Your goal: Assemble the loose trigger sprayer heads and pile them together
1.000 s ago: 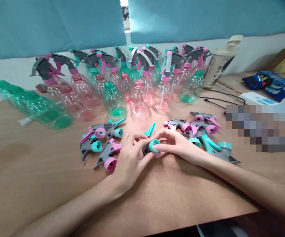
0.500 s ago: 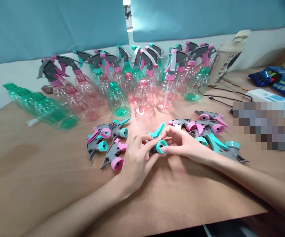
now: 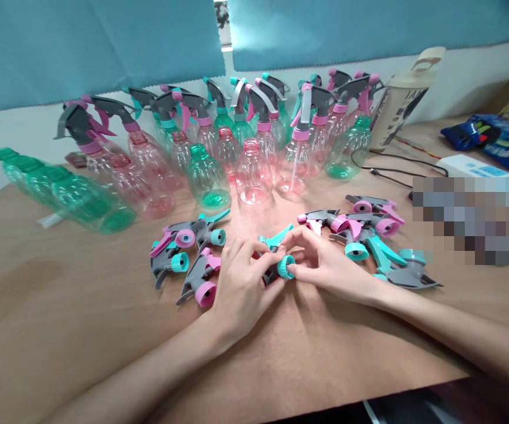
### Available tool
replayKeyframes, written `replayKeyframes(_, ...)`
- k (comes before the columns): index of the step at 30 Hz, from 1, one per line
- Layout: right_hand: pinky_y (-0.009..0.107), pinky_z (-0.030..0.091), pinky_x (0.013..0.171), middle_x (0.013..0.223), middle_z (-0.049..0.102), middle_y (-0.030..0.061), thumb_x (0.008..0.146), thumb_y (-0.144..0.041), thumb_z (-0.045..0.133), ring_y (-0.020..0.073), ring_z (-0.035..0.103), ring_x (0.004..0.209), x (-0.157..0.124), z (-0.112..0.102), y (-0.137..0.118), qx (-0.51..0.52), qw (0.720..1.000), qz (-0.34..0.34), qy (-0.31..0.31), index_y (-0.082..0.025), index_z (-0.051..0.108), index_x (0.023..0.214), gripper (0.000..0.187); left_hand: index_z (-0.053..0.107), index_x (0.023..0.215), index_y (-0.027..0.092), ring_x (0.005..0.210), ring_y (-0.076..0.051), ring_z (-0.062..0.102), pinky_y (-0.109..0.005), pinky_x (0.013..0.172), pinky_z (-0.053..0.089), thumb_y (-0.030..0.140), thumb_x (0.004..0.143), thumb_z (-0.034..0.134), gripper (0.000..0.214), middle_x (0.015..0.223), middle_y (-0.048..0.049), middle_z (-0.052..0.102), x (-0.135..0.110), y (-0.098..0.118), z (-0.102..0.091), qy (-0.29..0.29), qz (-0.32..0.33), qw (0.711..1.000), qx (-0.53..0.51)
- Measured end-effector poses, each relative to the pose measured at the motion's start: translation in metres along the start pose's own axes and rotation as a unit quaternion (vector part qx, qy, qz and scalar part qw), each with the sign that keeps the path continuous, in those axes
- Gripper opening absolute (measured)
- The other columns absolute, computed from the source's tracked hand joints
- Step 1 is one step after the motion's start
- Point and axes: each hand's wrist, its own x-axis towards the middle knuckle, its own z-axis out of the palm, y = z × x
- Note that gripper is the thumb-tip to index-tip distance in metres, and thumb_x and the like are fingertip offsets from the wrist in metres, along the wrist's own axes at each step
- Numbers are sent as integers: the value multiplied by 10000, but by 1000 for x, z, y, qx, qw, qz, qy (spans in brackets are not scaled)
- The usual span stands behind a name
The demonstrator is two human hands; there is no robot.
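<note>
Teal plastic ring collar turned off-camera since earlier frame, on grey-and-teal trigger spray head, 5 o'clock of view centre. Left hand nearly closed, pinching spray head; right hand loosely curled, holding collar.

Left fingers, right fingers bent

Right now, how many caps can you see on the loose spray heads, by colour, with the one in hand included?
Pink caps: 5
Teal caps: 5, including the one on the spray head held between the left hand and right hand
Total: 10 visible
</note>
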Motion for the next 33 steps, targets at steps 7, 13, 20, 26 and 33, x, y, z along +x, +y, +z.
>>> replayKeyframes(7,349,559,806,1063,542,18,831,-177,639,131,613,895,4,-6,2,124,990,31,-68,-216,485,991,225,674,1016,214,871,-206,530,-369,770,428,263,847,673,176,926,-48,603,0,-2,-3,0,-17,999,-48)
replayKeyframes(13,339,572,787,1025,528,2,811,-206,680,140,620,896,3,-4,0,136,989,36,-42,-224,492,978,252,670,1053,209,842,-190,531,-336,729,456,244,849,675,207,894,-42,602,-2,-3,-1,31,2,998,-58)
replayKeyframes(20,319,529,787,977,510,-15,779,-139,634,123,580,849,0,6,0,108,994,28,-12,-232,462,944,257,676,1026,200,801,-188,528,-334,696,445,219,857,657,170,833,-39,609,1,-3,0,29,18,998,-45)
replayKeyframes(26,345,480,829,1022,515,4,748,-123,580,140,582,856,-2,7,-6,45,999,19,12,-235,428,1008,322,667,1016,204,830,-201,529,-336,703,444,217,854,647,163,855,-46,607,2,-1,-2,4,10,999,-39)
replayKeyframes(33,334,456,823,1045,510,3,716,-108,558,146,584,889,-1,8,-7,47,998,29,23,-229,449,995,323,641,1029,180,878,-212,519,-344,747,450,162,830,635,200,911,-60,598,1,1,0,1,26,999,-26)
